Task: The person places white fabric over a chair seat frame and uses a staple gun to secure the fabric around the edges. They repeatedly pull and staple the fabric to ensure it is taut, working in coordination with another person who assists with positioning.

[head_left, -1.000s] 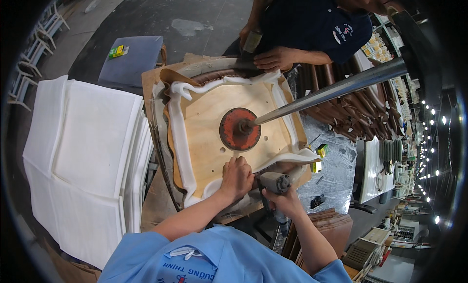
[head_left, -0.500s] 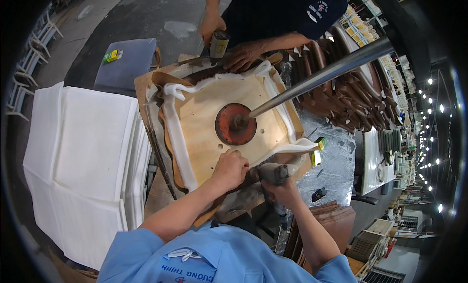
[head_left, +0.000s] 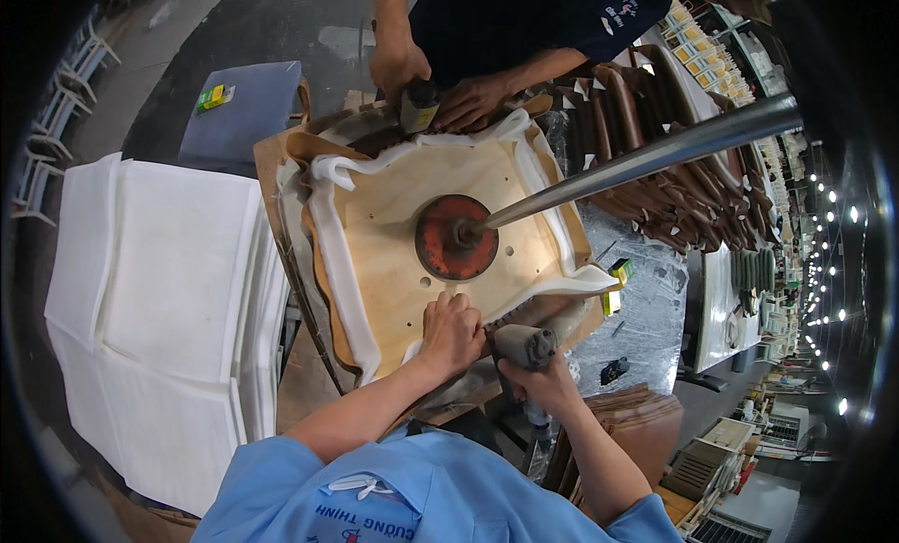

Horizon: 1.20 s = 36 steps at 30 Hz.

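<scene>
A pale plywood seat panel point(head_left: 375, 253) lies under a round red clamp plate point(head_left: 440, 227) on a metal rod point(head_left: 646, 159). White padding point(head_left: 342, 262) and a brown cover point(head_left: 323, 271) rise around its edges. At the near edge my left hand point(head_left: 453, 335) is closed, its curled fingers pinching the brown cover against the panel. My right hand point(head_left: 545, 379) grips a staple gun point(head_left: 524, 344), its nose beside my left fingers. Across the panel, a co-worker's hand point(head_left: 401, 66) holds another staple gun point(head_left: 419, 105), and the co-worker's other hand point(head_left: 473, 103) presses the far edge.
White padding sheets point(head_left: 178, 271) are stacked at the left. Folded brown covers point(head_left: 655, 159) pile up at the far right. A small yellow-green box point(head_left: 618, 273) sits right of the panel, above brown boards point(head_left: 637, 426). A grey-blue panel point(head_left: 239, 117) lies at the far left.
My left hand has shifted slightly right and nearer to me along the edge. My staple gun has also come slightly nearer. The co-worker's staple gun has moved down onto the far edge.
</scene>
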Available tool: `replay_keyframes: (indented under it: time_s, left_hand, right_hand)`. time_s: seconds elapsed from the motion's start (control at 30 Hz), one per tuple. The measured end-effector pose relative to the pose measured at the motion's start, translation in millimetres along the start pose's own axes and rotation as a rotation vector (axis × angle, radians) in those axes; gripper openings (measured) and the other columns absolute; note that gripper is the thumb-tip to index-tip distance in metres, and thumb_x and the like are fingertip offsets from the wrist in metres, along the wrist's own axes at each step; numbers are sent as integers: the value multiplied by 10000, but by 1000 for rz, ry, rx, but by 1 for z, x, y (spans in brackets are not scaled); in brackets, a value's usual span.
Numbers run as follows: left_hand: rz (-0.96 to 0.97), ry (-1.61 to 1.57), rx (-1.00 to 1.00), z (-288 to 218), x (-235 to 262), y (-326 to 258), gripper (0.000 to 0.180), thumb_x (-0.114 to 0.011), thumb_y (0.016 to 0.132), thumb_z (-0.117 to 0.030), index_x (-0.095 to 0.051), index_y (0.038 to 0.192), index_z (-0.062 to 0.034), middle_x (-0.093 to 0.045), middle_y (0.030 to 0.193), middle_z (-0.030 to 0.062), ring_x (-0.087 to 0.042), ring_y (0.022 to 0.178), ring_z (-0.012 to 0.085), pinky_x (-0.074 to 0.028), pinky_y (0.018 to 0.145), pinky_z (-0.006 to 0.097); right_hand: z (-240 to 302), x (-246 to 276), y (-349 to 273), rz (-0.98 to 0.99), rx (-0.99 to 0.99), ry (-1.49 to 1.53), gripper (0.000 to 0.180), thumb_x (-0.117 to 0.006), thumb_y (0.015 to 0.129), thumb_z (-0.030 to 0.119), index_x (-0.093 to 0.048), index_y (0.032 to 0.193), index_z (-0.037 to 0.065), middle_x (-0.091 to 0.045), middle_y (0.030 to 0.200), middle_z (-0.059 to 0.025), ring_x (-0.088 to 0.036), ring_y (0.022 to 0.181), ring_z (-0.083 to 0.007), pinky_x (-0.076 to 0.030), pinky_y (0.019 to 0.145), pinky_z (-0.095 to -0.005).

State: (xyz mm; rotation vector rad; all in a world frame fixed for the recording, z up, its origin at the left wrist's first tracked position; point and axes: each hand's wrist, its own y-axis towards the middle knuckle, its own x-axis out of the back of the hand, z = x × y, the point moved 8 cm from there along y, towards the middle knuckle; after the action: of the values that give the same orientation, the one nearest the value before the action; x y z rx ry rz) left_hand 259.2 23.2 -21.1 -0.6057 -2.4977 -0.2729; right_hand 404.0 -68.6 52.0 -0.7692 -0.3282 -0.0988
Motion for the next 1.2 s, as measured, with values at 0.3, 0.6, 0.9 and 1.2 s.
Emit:
replay_keyframes:
  time_s: [0.3,0.6,0.9,1.2]
  left_hand:
    - [49,-4,-37,13,12,4,94,-775,838,-92,-802,927,-102,-701,1045,127,-616,1083,384,-479,954,523]
    - [183,-27,-119,3,16,5,100,-804,848,-115,-824,932,-65,-697,1013,170,-629,1106,396,-515,1014,498]
    - [171,141,-140,4,1,6,89,-796,838,-175,-795,855,-88,-662,1020,139,-597,1071,354,-478,927,485]
    - [120,131,-115,7,7,10,42,-799,815,-122,-784,822,-84,-681,987,140,-618,1046,361,-497,902,499]
  right_hand:
    - [16,-6,13,-58,30,-176,327,-850,947,162,-764,1220,4,-745,868,-54,-664,621,-112,-518,547,-311]
    - [11,-4,-6,-25,18,-46,300,-822,968,169,-743,1215,19,-698,817,-21,-644,606,-112,-512,545,-307]
    - [7,-13,-11,-15,-39,-68,374,-838,980,198,-716,1282,14,-698,860,-20,-641,617,-117,-516,564,-310]
    - [15,-25,4,-59,36,-187,380,-840,973,199,-743,1301,34,-699,828,-23,-640,610,-120,-523,568,-314]
